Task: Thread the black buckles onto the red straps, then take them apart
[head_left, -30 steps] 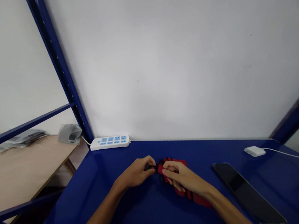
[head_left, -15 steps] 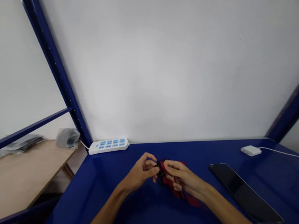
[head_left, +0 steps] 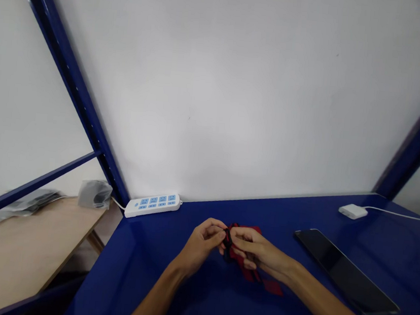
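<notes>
My left hand [head_left: 201, 243] is closed, with thumb and forefinger pinching the dark part at the left end of a red and black cloth piece [head_left: 273, 287]. On its other side my right hand [head_left: 260, 250] grips the same cloth between thumb and curled fingers. The two hands are close together, their fingertips nearly meeting at the dark part. Red fabric shows above the right hand and hangs below it, with black strips along it. Both hands cover much of the piece, so its exact kind cannot be made out.
A white power strip [head_left: 153, 206] lies at the back left of the blue table [head_left: 196, 304]. To the right are a dark flat tablet-like slab [head_left: 345, 270] and a white adapter [head_left: 353, 211] with a cable. Blue frame posts [head_left: 70, 69] flank the wall; a wooden table [head_left: 7, 257] stands left.
My left hand has moved slightly right, and its fingers have closed on the dark part of the cloth piece. The right hand has stayed nearly in place, still holding it.
</notes>
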A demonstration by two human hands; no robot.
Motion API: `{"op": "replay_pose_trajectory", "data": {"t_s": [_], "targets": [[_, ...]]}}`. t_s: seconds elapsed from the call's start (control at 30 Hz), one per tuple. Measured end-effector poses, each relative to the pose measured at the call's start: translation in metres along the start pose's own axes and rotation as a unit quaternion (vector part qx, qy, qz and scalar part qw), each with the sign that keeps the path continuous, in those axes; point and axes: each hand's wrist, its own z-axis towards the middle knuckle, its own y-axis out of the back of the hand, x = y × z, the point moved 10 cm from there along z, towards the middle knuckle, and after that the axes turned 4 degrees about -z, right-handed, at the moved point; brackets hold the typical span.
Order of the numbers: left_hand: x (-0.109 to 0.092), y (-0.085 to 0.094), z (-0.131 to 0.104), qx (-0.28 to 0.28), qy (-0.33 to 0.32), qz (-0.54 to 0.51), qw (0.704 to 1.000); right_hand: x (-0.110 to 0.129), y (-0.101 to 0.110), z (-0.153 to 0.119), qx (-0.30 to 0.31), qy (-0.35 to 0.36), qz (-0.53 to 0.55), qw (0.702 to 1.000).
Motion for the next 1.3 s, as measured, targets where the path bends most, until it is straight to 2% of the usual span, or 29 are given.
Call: {"op": "replay_pose_trajectory", "data": {"t_s": [0.17,0.33,0.47,0.6,0.67,0.73,0.8,0.93,1.03,1.17,1.3], "targets": [[-0.001,0.003,0.002,-0.016,-0.009,0.045,0.999,-0.003,0.006,0.003,-0.025,0.011,-0.034,0.999],[-0.022,0.016,-0.004,-0.104,-0.067,0.195,0.973,-0.004,0.013,0.006,-0.062,0.028,-0.043,0.997],[-0.016,0.012,-0.005,-0.069,-0.025,0.263,0.962,-0.005,0.009,0.006,-0.05,0.026,-0.078,0.995],[-0.012,0.02,-0.002,-0.032,0.015,0.223,0.974,0.002,0.018,0.004,-0.082,0.024,-0.171,0.982],[-0.014,0.032,0.0,-0.031,0.033,0.199,0.979,0.018,0.033,-0.001,-0.142,0.05,-0.228,0.962],[-0.019,0.047,0.001,-0.039,0.046,0.198,0.978,0.039,0.047,-0.011,-0.211,0.089,-0.291,0.929],[-0.026,0.062,0.001,-0.051,0.044,0.237,0.969,0.054,0.051,-0.018,-0.236,0.107,-0.349,0.9],[-0.033,0.08,-0.002,-0.074,0.038,0.332,0.94,0.042,0.028,-0.015,-0.138,0.068,-0.469,0.87],[-0.035,0.082,-0.002,-0.079,0.025,0.346,0.934,0.026,0.005,-0.012,-0.086,0.082,-0.574,0.81],[-0.038,0.078,-0.001,-0.085,-0.008,0.312,0.946,0.011,-0.009,-0.009,-0.084,0.104,-0.647,0.751],[-0.035,0.08,0.001,-0.088,-0.001,0.241,0.967,0.014,-0.002,-0.009,-0.112,0.093,-0.673,0.725]]}}
